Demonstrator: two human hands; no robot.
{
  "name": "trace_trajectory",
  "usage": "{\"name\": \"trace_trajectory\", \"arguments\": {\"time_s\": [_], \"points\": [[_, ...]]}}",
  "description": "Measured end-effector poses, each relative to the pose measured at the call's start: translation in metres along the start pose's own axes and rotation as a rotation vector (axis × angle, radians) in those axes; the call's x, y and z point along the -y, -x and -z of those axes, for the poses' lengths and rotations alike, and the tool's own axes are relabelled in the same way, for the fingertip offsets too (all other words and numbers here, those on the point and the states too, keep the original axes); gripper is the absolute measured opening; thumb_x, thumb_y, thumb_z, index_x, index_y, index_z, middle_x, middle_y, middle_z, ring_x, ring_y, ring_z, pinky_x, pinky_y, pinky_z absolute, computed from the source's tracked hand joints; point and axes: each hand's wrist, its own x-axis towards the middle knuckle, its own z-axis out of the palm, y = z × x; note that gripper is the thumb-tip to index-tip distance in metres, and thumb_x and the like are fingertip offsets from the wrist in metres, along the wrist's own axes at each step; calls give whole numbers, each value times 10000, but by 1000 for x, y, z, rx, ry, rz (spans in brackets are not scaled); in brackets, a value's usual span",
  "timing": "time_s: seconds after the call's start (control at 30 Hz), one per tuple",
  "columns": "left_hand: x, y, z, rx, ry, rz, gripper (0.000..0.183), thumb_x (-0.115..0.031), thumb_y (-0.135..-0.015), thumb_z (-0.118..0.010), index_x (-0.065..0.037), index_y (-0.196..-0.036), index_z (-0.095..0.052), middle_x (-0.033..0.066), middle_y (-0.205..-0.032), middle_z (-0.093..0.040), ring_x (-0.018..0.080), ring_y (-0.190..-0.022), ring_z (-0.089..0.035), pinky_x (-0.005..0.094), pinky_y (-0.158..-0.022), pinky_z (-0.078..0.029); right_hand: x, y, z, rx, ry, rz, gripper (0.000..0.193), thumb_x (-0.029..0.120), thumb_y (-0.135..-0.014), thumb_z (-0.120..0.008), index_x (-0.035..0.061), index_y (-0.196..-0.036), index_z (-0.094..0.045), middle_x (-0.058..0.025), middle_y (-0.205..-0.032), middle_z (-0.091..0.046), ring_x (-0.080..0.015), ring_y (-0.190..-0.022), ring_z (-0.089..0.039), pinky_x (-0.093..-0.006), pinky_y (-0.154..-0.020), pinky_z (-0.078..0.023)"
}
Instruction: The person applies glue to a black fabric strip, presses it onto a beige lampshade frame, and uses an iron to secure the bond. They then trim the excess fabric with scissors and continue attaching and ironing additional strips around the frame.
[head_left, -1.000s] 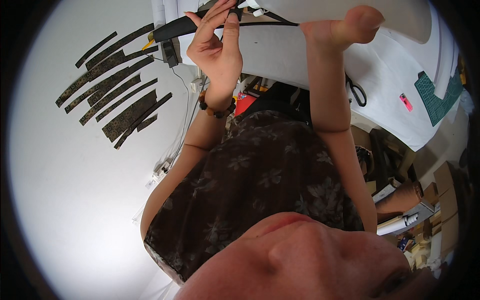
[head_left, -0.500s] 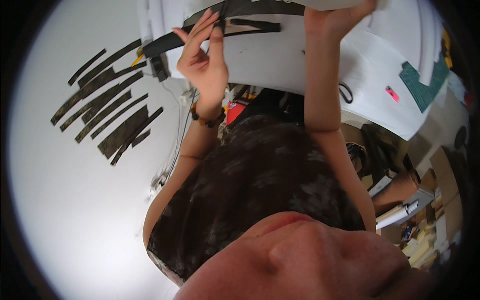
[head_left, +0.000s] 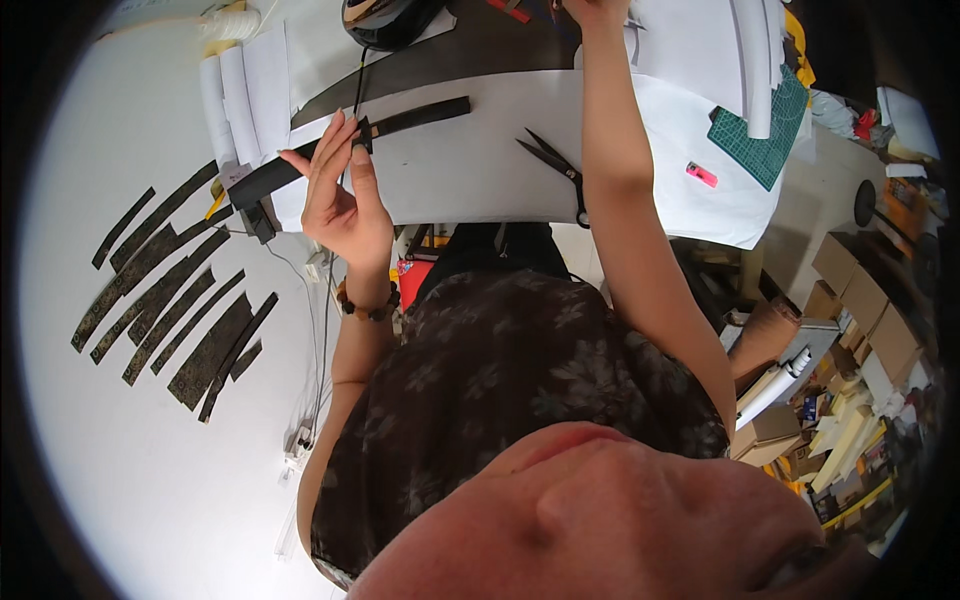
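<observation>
My left hand [head_left: 348, 205] is raised over the near part of the white work surface. Its thumb and fingers pinch a black strip [head_left: 425, 115] near a small black piece with a tan edge. Behind the fingers, a wider flat black band [head_left: 265, 180] runs off to the left. My right hand [head_left: 597, 10] reaches to the far side, where the upper edge of the picture cuts off its fingers. Whether it holds anything is hidden. Black scissors [head_left: 555, 160] lie partly spread beside my right forearm.
A shiny black rounded device [head_left: 390, 20] with a cord stands at the back. Rolled white paper [head_left: 752, 70], a green cutting mat [head_left: 762, 125] and a pink cutter [head_left: 702, 174] lie right. Dark patterned strips [head_left: 180, 290] hang on the white surface at left. Cardboard boxes [head_left: 870, 310] crowd the right.
The view has shifted, showing more of the far table. My right hand has moved away from a pale object to the far side, uncovering the scissors. My left hand keeps its pinch.
</observation>
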Motion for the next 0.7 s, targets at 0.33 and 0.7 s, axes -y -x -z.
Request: {"name": "trace_trajectory", "arguments": {"time_s": [0.33,0.7], "points": [[-1,-8,2,24,-23,0,154,39,-928,-633,28,-1037,-742,134,-1149,-756,286,-1224,-665,611,-1242,17,6,-89,16,19,951,481,361,361,-1045,-532,90,-1243,-663,-78,-1164,-724,-262,-1092,-684,-463,-932,-571],[1,-8,3,32,-15,16,164,29,-951,-627,39,-1079,-729,159,-1182,-745,297,-1243,-654,584,-1250,37,-62,33,105,163,2013,819,181,260,-872,-775,107,-958,-734,-113,-971,-681,-345,-955,-651,-442,-844,-533]]}}
